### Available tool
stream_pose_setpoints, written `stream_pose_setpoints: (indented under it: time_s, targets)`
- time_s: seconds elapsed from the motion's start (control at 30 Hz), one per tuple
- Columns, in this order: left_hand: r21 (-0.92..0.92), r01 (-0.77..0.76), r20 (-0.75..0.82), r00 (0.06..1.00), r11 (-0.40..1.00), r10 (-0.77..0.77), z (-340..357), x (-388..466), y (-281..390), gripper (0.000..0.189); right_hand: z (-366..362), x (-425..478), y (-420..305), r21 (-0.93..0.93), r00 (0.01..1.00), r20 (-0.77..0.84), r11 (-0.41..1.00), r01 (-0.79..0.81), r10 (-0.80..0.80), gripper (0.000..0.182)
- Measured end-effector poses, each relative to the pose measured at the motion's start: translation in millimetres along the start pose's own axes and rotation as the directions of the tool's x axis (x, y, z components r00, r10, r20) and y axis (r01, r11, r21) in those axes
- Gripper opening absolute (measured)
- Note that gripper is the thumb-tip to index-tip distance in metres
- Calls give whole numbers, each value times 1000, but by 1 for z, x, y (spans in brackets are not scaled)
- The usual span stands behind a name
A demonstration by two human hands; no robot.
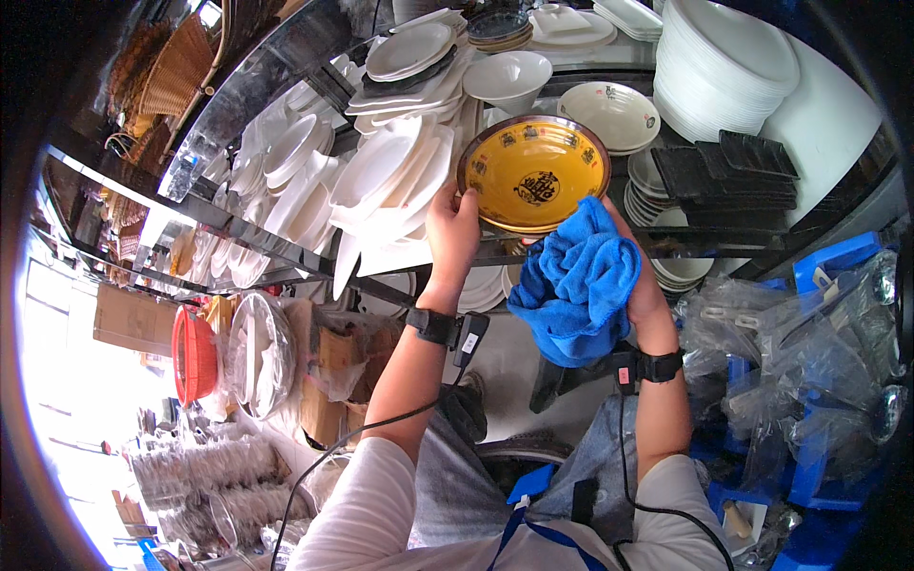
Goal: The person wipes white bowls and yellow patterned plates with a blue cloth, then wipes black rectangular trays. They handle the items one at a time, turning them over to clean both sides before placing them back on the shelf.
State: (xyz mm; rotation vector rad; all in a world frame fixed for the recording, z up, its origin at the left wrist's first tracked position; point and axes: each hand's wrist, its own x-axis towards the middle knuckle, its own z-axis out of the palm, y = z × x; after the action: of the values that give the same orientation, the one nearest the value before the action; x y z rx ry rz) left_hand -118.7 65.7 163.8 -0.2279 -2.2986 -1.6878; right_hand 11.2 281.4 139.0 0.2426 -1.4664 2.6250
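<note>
My left hand point(454, 230) grips the near left side of a round yellow bowl point(507, 182), its thumb at the rim. Brown edging runs around the bowl, and dark printed motifs mark its inside. A second yellow edge shows just under its near side, so more than one may be stacked. A crumpled blue cloth point(578, 285) hangs from my right hand point(641, 282). The fingers of that hand reach up along the bowl's right side, partly hidden behind the cloth. The bowl is held at the front edge of a dark-framed shelf point(742, 241).
White plates point(382, 168) lean in stacks at the left, close to my left hand. Behind the bowl stand a white bowl point(508, 77) and a cream bowl point(607, 114). Black rectangular plates point(721, 178) and tall stacked white dishes point(721, 78) are at right. Plastic-wrapped goods point(800, 342) hang lower right.
</note>
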Motion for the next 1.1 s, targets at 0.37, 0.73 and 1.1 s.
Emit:
stream_pose_setpoints:
  time_s: [0.37, 0.73, 1.1]
  targets:
    - [29, 21, 18, 1000, 999, -21, -1, 0, -3, 28, -2, -1, -4, 9, 1000, -6, 1000, -13, 13, 73]
    - [31, 90, -4, 996, 995, -90, 1, -2, -5, 40, -5, 0, -5, 13, 1000, -6, 1000, -21, 21, 71]
    - [-52, 130, 64, 990, 990, -127, -6, -10, -6, 43, -18, -1, -13, -81, 997, -82, 997, -1, -5, 69]
